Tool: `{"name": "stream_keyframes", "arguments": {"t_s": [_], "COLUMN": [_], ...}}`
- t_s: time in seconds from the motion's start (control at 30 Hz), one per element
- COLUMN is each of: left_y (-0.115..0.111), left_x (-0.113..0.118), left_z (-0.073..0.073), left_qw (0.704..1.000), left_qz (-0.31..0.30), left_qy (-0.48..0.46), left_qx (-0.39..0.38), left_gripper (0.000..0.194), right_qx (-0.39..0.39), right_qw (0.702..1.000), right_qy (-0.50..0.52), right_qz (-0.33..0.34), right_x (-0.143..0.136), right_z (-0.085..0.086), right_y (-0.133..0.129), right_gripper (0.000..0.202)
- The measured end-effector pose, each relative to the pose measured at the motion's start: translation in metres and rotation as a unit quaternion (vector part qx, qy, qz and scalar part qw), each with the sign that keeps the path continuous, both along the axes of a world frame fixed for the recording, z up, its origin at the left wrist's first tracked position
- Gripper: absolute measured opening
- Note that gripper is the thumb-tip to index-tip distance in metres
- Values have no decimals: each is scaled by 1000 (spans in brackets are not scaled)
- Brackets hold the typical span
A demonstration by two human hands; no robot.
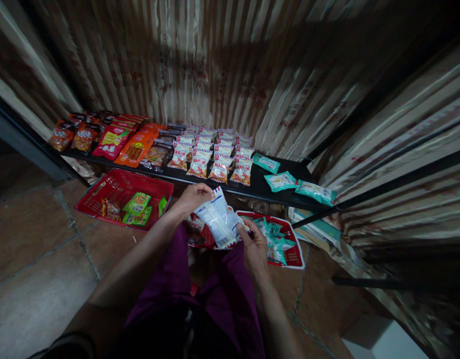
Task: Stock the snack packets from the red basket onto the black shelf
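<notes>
1. The left hand (195,198) pinches the white packet (218,219) near its upper edge, thumb and fingers drawn together.
2. The right hand (255,245) holds the same packet low on its other side, the thumb resting on the face and the fingers curled, partly out of sight beneath.
3. The white packet is between the two hands, above the person's knees and in front of the black shelf (258,189), its printed side up (small blue text, too fine to read).
4. On the shelf, striped-edge packets (219,167) stand in close rows; dark brown packets (155,155), an orange packet (134,149), red packets (115,138) and orange-and-black packets (84,137) follow toward the left end.
5. Three teal packets (281,181) lie on the shelf's right part, set less tightly than the rows.
6. The left red basket (99,197) is on the tiled floor (46,234) and bears green packets (137,203) and a red-and-brown packet (111,209).
7. The right red basket (298,252), white-rimmed, has more teal packets inside; the right hand partly covers it.
8. Dark red packets (198,229) show behind the white packet, though which basket has them is hard to tell.
</notes>
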State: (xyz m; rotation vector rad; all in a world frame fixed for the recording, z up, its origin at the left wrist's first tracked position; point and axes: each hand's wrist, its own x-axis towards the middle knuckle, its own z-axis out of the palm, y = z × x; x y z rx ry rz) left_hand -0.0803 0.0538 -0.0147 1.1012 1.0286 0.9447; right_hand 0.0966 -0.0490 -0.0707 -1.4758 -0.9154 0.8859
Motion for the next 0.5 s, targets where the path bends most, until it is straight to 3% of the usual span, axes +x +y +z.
{"name": "stream_keyframes", "arguments": {"t_s": [0.13,0.27,0.37,0.5], "left_y": [-4,-4,0,5], "left_x": [4,2,0,1], "left_z": [-3,1,7,11], "left_qw": [999,996,992,993], "left_qz": [31,9,-20,3], "left_qy": [28,79,108,113], "left_qx": [12,44,60,35], "left_gripper": [9,6,6,6], "right_qx": [-18,-14,44,170], "right_qw": [999,1000,993,932], "right_qy": [43,7,-107,-319], "right_qz": [-7,-14,-30,-42], "right_x": [3,4,0,-6], "right_z": [-9,-17,-12,10], "right_y": [-1,1,1,-6], "right_gripper": [40,41,45,41]}}
